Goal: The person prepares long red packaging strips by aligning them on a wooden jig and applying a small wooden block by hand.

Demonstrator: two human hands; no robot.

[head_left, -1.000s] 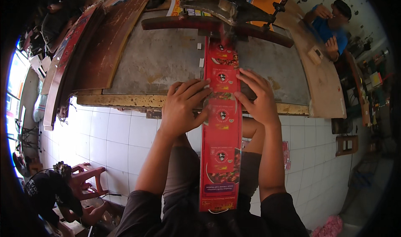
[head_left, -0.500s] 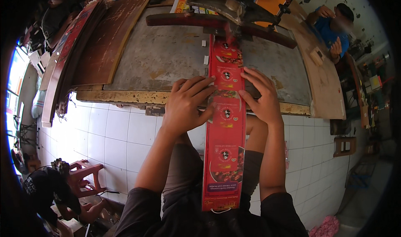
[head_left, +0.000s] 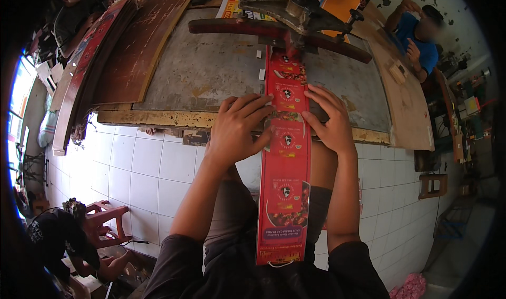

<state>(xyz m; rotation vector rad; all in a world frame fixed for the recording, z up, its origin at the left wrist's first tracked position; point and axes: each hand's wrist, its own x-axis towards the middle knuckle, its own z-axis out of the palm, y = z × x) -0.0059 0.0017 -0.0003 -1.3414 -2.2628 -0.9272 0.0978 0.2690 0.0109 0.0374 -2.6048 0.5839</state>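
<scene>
A long red printed cardboard strip (head_left: 285,168) runs from beneath the metal press (head_left: 292,35) over the table edge toward my lap. It bears food pictures and round dark emblems, and a white cord loop (head_left: 280,263) shows at its near end. My left hand (head_left: 243,125) holds its left edge, fingers and thumb reaching onto the face. My right hand (head_left: 332,119) holds the right edge, fingers bent along it and thumb against the side. The strip's far end is hidden under the press.
Two small white pieces (head_left: 261,74) lie left of the strip on the worn metal-topped table (head_left: 195,83). Brown boards (head_left: 132,51) lean at the left. A person in blue (head_left: 414,43) sits far right; another (head_left: 68,241) is low left, near a red stool (head_left: 105,220).
The view has shifted slightly. Both hands stay on the strip in nearly the same place. The person in blue has moved their raised arm a little.
</scene>
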